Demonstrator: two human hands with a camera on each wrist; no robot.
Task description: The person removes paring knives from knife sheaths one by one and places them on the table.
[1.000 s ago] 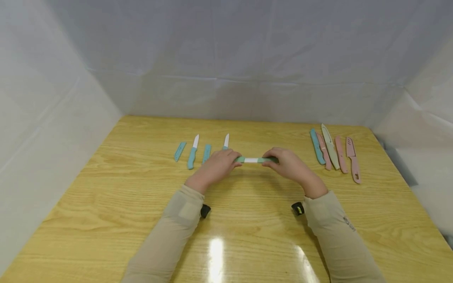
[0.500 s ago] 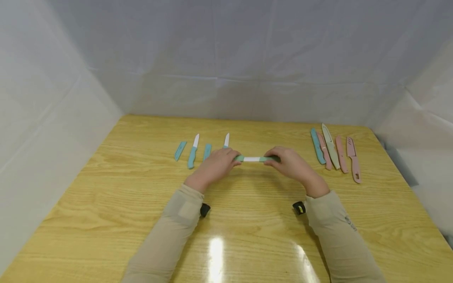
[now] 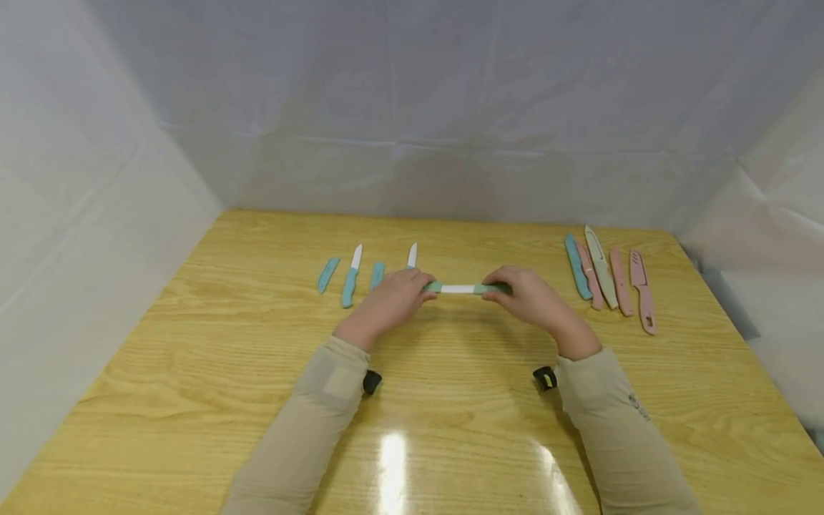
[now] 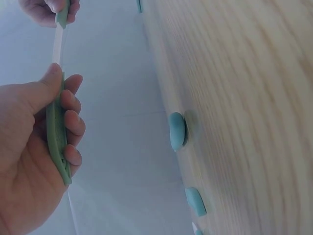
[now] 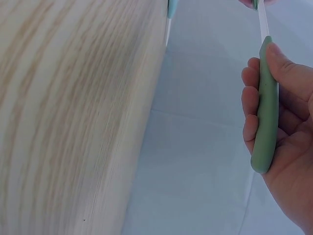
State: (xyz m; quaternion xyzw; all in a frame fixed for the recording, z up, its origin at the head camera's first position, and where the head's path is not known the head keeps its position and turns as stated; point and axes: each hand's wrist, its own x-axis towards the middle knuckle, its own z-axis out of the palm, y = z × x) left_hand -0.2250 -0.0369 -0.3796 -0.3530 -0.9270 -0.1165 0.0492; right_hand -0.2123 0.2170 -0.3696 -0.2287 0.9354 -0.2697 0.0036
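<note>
Above the table, both hands hold a green-handled knife between them, its white blade (image 3: 458, 289) partly bare and lying level. My left hand (image 3: 399, 292) grips the green blade sheath (image 4: 56, 129), thumb along one side and fingers curled round the other. The knife's green handle (image 5: 267, 107) lies in my right hand (image 3: 526, 295), with the thumb near the blade end. The blade's tip is hidden inside the sheath. Close beyond the left hand lie a blue sheath (image 3: 377, 273) and a blue knife (image 3: 413, 254), both partly covered by that hand.
Farther left on the wooden table (image 3: 193, 372) lie another blue sheath (image 3: 328, 275) and a bare blue knife (image 3: 350, 287). At the back right several sheathed knives form a row: a blue one (image 3: 577, 267), a pale green one (image 3: 601, 272) and pink ones, including a wide one (image 3: 644, 293).
The hands have drawn slightly apart, the right one moving a little to the right. More of the white blade shows between sheath and handle. The knives on the table have not moved.
</note>
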